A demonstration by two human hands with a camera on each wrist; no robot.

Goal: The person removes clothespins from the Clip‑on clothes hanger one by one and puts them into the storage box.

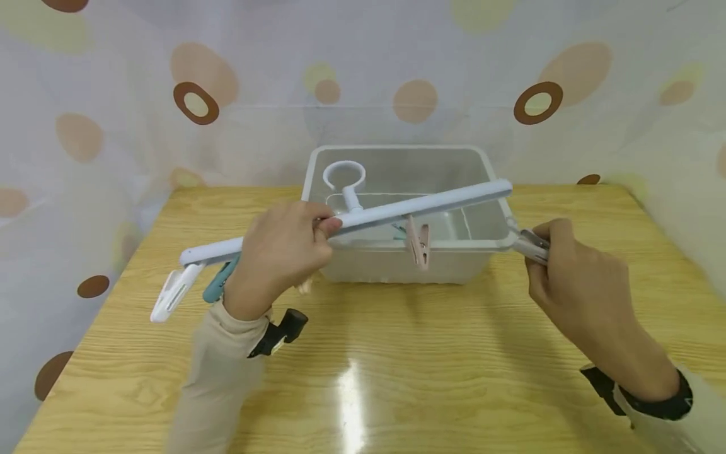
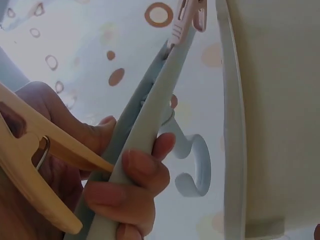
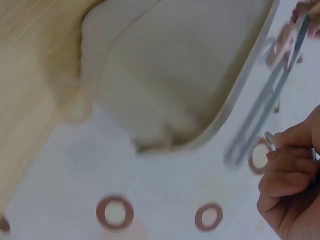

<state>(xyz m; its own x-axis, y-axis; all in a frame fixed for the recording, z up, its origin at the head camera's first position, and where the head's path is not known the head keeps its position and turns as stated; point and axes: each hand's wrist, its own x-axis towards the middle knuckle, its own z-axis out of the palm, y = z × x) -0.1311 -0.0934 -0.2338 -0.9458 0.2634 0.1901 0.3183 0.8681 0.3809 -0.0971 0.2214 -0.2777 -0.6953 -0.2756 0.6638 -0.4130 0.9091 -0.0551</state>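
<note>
A pale blue bar hanger [image 1: 431,203] with a round hook [image 1: 345,165] is gripped near its middle by my left hand [image 1: 280,255], tilted up to the right above the bin. From it hang a white clothespin [image 1: 170,296] at the left end, a teal clothespin [image 1: 220,282], a pink clothespin [image 1: 421,246] and, beside my left hand in the left wrist view, a yellow-orange clothespin [image 2: 45,165]. My right hand [image 1: 590,284] pinches a whitish-grey clothespin [image 1: 532,247] by the bin's right front corner, apart from the hanger. My right fingers mostly hide it in the right wrist view.
A translucent white plastic bin [image 1: 391,268] stands at the back of the wooden table [image 1: 431,366]. Something small and teal [image 1: 399,231] shows behind the pink clothespin, seemingly inside the bin. A spotted curtain [image 1: 363,57] rises behind the table.
</note>
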